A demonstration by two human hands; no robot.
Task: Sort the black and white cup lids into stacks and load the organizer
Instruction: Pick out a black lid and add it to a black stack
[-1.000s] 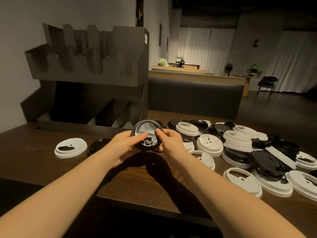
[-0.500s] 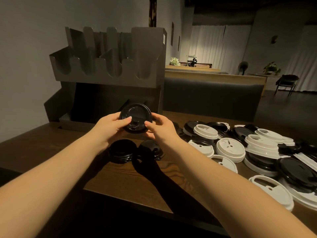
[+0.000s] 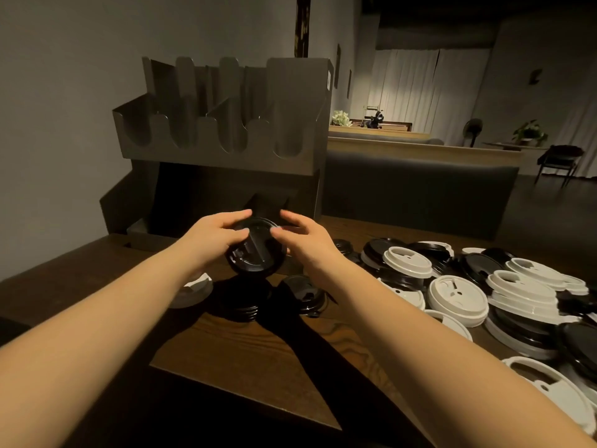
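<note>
Head view: The left hand [image 3: 215,238] and right hand [image 3: 305,238] are holding one black lid [image 3: 256,250] between them, thumbs and curled fingers pinching its opposite edges. The lid is tilting toward the camera, above the table [image 3: 252,357] and in front of the organizer [image 3: 226,147]. Gripping at both edges is probably keeping the thin lid level for seating.

Directly below, a black stack [image 3: 239,302] is resting on the table, so the lid is likely being lined up over it. A second black lid [image 3: 303,294] is lying just beside the stack, and a white lid [image 3: 190,291] is sitting left of it. The unsorted pile [image 3: 468,286] is lying to the right, near the right hand.
</note>
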